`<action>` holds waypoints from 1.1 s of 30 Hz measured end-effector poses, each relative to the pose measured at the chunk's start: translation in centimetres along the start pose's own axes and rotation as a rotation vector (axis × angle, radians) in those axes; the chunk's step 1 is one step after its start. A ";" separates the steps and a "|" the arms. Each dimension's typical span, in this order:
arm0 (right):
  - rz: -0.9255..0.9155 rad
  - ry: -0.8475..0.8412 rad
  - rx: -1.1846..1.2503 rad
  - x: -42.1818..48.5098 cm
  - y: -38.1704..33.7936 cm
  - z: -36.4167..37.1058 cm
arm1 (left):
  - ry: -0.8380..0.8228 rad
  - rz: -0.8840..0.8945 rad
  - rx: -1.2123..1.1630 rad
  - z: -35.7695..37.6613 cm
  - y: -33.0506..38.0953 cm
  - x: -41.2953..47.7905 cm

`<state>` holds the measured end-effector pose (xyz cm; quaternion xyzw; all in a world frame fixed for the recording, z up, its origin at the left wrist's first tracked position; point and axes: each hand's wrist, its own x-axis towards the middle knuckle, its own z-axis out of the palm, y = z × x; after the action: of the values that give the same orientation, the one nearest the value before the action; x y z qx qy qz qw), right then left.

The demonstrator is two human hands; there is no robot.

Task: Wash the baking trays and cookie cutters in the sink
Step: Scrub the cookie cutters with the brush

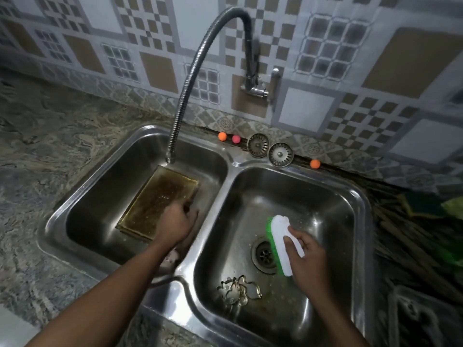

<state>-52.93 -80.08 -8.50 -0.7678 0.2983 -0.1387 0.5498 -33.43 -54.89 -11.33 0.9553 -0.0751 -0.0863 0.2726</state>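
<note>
Left hand [179, 219]: fingers curled over the near right corner of the baking tray [155, 199], gripping its edge. How far the fingertips reach under the rim we cannot tell, as the picture blurs there.

Right hand [309, 261]: closed round the white back of a scrub brush [280, 236], with the green bristles turned down and to the left. It is held over the right basin [325, 201], just above the drain [263, 254].

Tray: amber and rectangular, with a brown-stained inner face. It lies tilted in the left basin [100, 196], its far corner just under the spout of the flexible faucet [171, 156]. We see no stream of water.

Cookie cutters [238, 290]: a small metal cluster on the floor of the right basin, near its front left corner and apart from the brush.

We judge the step in hand to be bringing the brush across to scrub the tray.

Notes for doing it well:
- Keep the corner grip firm, since a wet tray is likely to slide against steel.
- Brace the tray's low edge on the basin floor before pressing.
- Lay the bristles flat and work the stained face in overlapping strokes, corners last.
- Lift the brush over the divider of the sink [213, 209] without knocking it.

Back ledge: two sink strainers [258, 145] and small orange and pink balls [222, 136].
</note>
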 end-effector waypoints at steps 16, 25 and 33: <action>0.070 0.523 -0.187 -6.2 2.4 -19.1 | -0.654 0.568 0.733 15.2 10.5 -11.0; 0.151 0.544 -0.201 -9.8 6.5 -20.3 | -0.693 0.647 0.949 18.5 8.5 -11.5; 0.186 0.479 -0.288 -10.1 8.7 -19.4 | -0.699 0.635 0.829 18.1 9.0 -11.1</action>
<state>-74.01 -90.54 -8.49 -0.7526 0.5055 -0.2212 0.3595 -48.83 -69.51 -20.35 0.8280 -0.4671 -0.2721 -0.1487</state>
